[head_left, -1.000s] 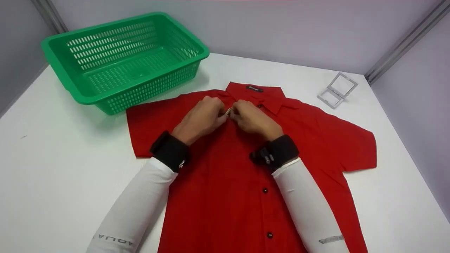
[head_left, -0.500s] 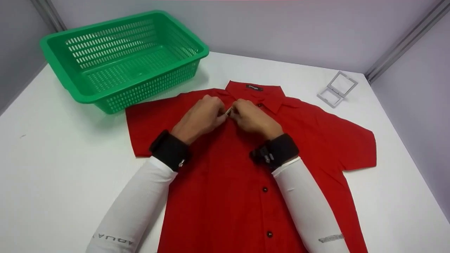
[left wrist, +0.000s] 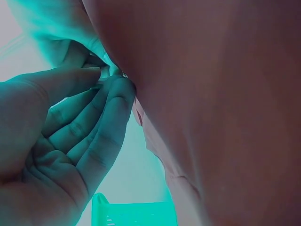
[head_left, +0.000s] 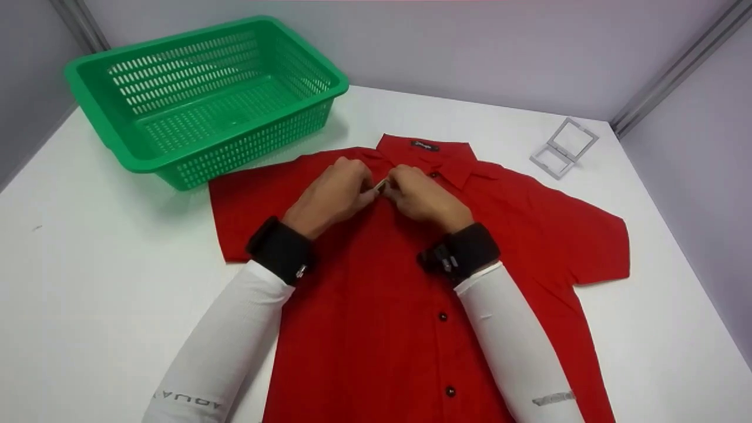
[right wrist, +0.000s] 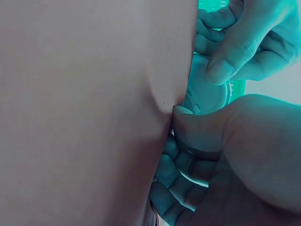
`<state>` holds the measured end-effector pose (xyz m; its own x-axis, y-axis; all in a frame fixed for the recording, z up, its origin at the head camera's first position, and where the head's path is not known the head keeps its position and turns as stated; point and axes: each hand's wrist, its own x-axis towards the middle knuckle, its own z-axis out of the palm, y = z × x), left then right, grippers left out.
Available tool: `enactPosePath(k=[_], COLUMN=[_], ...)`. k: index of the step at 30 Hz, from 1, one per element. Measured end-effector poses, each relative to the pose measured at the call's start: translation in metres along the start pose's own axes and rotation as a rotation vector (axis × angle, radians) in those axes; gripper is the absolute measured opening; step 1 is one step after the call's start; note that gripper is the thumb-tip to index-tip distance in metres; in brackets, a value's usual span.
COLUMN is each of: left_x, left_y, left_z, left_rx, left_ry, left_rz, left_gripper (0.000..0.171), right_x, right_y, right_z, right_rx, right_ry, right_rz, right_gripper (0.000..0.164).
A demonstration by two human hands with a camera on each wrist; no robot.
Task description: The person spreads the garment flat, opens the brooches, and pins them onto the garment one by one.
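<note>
A red short-sleeved shirt (head_left: pixel 388 305) lies spread flat, with its collar at the far end. My left hand (head_left: pixel 338 191) pinches a thin, pale, round badge (head_left: pixel 382 185) beside the button placket, just below the collar. In the right wrist view the badge (right wrist: pixel 209 87) appears as a disc between the left thumb and fingers, close against the cloth. My right hand (head_left: pixel 423 194) meets it from the other side, its thumb and fingers pinching the shirt cloth at the badge's edge. The fastening between badge and cloth is hidden.
A green slotted basket (head_left: pixel 211 147) stands at the back left, just beyond the shirt's left sleeve. At the back right, an opened grey hinged square frame (head_left: pixel 564 148) rests on the white table (head_left: pixel 106 294). Pale walls (head_left: pixel 470 53) rise behind.
Both hands stay at the same spot by the collar. The left hand and wrist have shifted very slightly to the left; the shirt and basket look unchanged.
</note>
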<state>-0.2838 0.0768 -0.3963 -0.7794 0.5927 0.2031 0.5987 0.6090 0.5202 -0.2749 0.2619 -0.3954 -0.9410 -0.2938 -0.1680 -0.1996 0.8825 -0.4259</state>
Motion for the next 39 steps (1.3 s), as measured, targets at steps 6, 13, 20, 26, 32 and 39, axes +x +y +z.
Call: enactPosePath(k=[6, 13, 20, 26, 32, 39], left_x=[0.0004, -0.0006, -0.0004, -0.0011, -0.0011, -0.0015], left_y=[0.0015, 0.0029, 0.0028, 0.0030, 0.0043, 0.0027], left_z=[0.0002, -0.0003, 0.0009, 0.0010, -0.0002, -0.0028], left_rx=[0.067, 0.143, 0.135, 0.086, 0.106, 0.154], left_ry=[0.017, 0.036, 0.032, 0.030, 0.031, 0.031], left_rz=[0.005, 0.018, 0.036, 0.047, 0.027, 0.008], left_gripper=[0.032, 0.030, 0.030, 0.029, 0.027, 0.028], right_x=[-0.0001, -0.0007, 0.0000, 0.0009, 0.0002, -0.0006], right_y=[0.0003, 0.0005, 0.0009, 0.0013, 0.0013, 0.0007], right_z=[-0.0002, -0.0005, 0.0004, 0.0003, 0.0003, 0.0010], right_rx=[0.009, 0.022, -0.003, -0.022, -0.002, 0.002], right_ry=[-0.003, 0.003, 0.006, 0.011, 0.013, 0.017], right_rz=[0.006, -0.006, -0.011, -0.023, -0.024, -0.023], right_gripper=[0.012, 0.011, 0.012, 0.013, 0.013, 0.011])
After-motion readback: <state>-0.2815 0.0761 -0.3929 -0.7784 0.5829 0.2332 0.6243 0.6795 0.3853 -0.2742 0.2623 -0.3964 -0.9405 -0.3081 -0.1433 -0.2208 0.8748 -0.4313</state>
